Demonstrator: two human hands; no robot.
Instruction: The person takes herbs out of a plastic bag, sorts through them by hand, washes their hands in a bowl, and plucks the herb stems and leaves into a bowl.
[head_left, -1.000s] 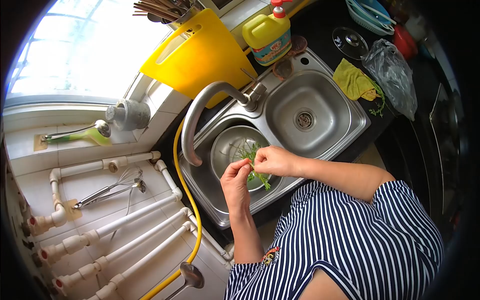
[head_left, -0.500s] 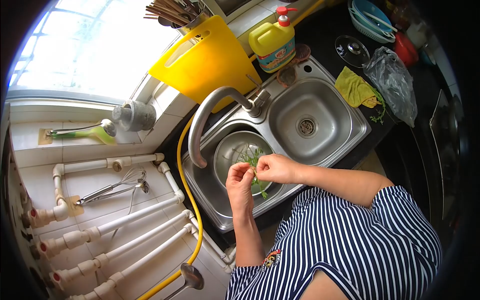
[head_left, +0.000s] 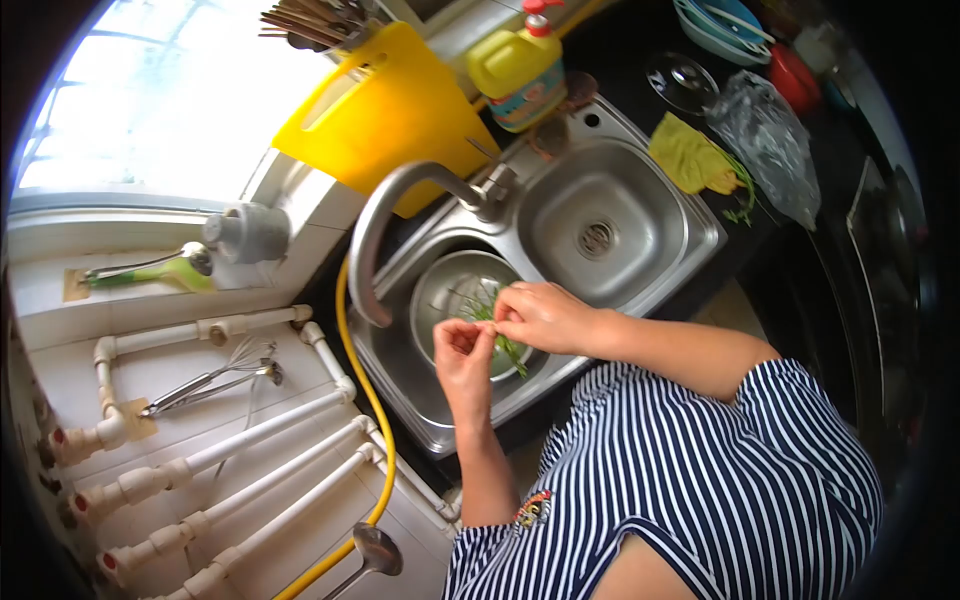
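Observation:
Over the left sink basin, both of my hands meet above a round metal bowl (head_left: pixel 432 297). My left hand (head_left: pixel 463 352) is closed in a pinch, with its fingertips against those of my right. My right hand (head_left: pixel 545 316) also pinches, and sprigs of leafy green herbs (head_left: pixel 508 353) show below and behind the fingers. More green leaves and thin stems lie in the bowl, partly hidden by the hands. The exact stem between my fingertips is too small to make out.
A curved faucet (head_left: pixel 372 235) arches over the left basin, beside the right basin (head_left: pixel 610 215). Behind stand a yellow cutting board (head_left: pixel 400 110) and a yellow detergent jug (head_left: pixel 518 75). A yellow cloth (head_left: pixel 687 155), a plastic bag (head_left: pixel 765 140) and a glass lid (head_left: pixel 682 82) lie on the right counter.
The whole view has shifted slightly, so the sink and counter items appear further left and up. My right hand has turned a little, its back now more visible; both hands stay pinched together.

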